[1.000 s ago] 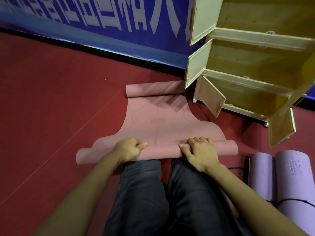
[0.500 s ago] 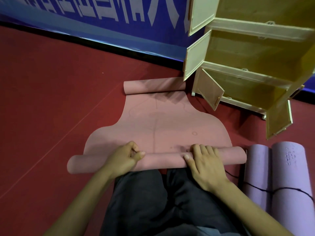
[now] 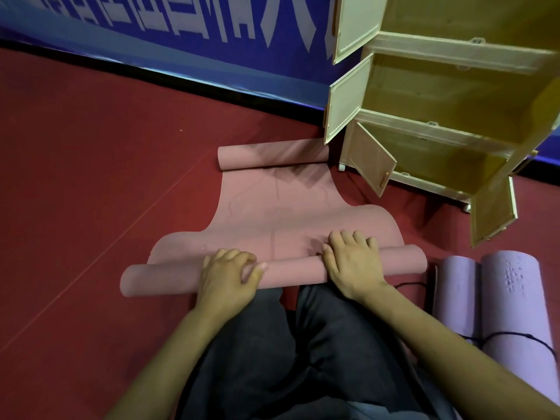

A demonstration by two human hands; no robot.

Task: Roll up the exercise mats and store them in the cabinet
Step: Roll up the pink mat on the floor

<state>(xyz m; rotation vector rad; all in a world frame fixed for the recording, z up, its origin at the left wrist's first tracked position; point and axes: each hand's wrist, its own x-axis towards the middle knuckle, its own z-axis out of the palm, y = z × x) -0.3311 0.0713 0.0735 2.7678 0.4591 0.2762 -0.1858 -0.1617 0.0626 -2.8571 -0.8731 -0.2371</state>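
Left hand (image 3: 228, 278) curled over the pink mat (image 3: 281, 219) roll; right hand (image 3: 353, 263) pressing it, fingers nearly flat; advise even pressure both sides, keeping edges aligned.

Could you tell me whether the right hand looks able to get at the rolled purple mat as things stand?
Probably yes. The purple mat lies on the floor just right of the right hand with nothing between them, but that hand now presses on the pink mat roll and must let go first.
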